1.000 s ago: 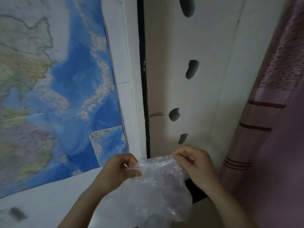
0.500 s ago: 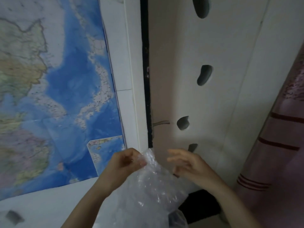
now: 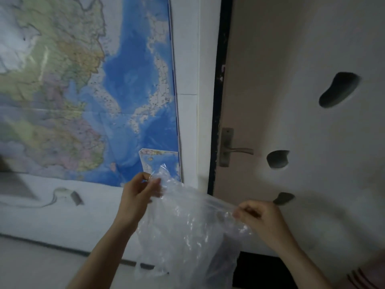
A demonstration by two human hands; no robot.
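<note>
A clear crinkled plastic bag point(image 3: 187, 232) hangs in front of me, stretched between both hands. My left hand point(image 3: 139, 192) pinches the bag's upper left corner, just below the map. My right hand point(image 3: 260, 217) pinches the upper right edge, lower and further right. The top edge of the bag is pulled taut between the two hands. The bag's lower part droops down toward the floor and something dark shows faintly through it.
A large wall map point(image 3: 87, 90) covers the wall at left. A pale door point(image 3: 291, 122) with a metal lever handle point(image 3: 235, 150) and dark cut-out shapes stands at right, its frame point(image 3: 216, 101) dark. A small wall socket with a cable point(image 3: 70, 197) sits at left.
My right hand, which had let go of the bag half a second ago, has taken hold of its edge again and pulled it out to the right. The view has shifted right and down.
</note>
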